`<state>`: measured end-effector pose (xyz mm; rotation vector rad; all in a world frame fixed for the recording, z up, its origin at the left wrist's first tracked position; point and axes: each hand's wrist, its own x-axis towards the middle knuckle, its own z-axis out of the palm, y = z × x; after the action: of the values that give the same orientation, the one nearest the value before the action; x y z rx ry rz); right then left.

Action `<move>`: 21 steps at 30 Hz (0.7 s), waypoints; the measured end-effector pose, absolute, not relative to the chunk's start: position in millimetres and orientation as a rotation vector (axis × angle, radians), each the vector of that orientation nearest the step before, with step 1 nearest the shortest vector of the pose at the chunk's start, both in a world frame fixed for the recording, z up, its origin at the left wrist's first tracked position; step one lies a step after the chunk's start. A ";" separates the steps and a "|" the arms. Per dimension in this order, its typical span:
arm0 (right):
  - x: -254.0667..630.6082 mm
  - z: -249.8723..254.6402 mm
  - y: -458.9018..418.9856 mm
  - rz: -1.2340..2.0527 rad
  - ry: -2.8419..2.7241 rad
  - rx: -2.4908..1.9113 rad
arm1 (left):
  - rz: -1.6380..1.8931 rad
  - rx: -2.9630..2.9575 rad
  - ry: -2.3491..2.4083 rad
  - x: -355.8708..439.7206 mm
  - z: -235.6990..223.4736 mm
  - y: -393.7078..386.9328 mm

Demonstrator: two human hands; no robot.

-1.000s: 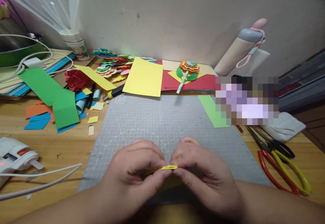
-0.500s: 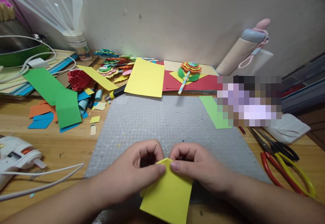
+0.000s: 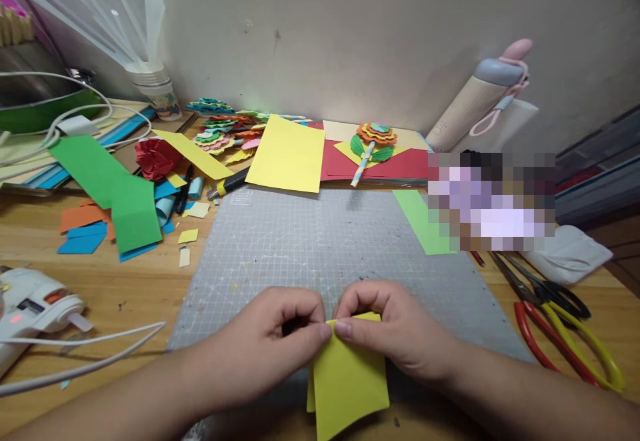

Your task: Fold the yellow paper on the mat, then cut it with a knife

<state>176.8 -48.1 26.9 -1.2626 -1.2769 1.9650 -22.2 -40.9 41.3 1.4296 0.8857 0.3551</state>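
Observation:
A piece of yellow paper (image 3: 350, 381), folded over in layers, hangs between my hands above the near edge of the grey cutting mat (image 3: 280, 247). My left hand (image 3: 280, 334) pinches its top edge at the left corner, thumb in front and curled fingers behind. Beside it, my right hand (image 3: 390, 327) grips the same top edge, its thumb close to the left one. The fingertips behind the paper are hidden. A second layer shows at the paper's left side.
Behind the mat lie a yellow sheet (image 3: 287, 154) and a paper flower (image 3: 373, 144). Light green paper (image 3: 420, 221) rests on the mat's right side. Scissors (image 3: 530, 287) and red-and-yellow-handled pliers (image 3: 575, 341) lie right. A white glue gun (image 3: 40, 307) and green strip (image 3: 125, 201) sit left.
The yellow paper has turned in my hands, its lower end swinging to the right and its top edge now lying flatter. Both hands remain pinched on it, the left slightly lower.

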 end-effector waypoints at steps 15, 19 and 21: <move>177.0 23.9 -48.8 2.094 -1.036 -1.104 | 0.476 1.524 0.811 -23.3 42.0 -41.9; 178.0 16.5 -46.9 2.144 -0.999 -0.938 | 0.701 1.479 0.911 -28.5 39.4 -38.6; 177.8 12.5 -45.5 2.176 -1.058 -0.913 | 0.799 1.392 0.948 -30.9 35.6 -36.8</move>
<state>177.8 -45.5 12.5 -0.9128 -1.0585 2.1762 -30.9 -36.8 35.6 1.3920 0.9481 0.7992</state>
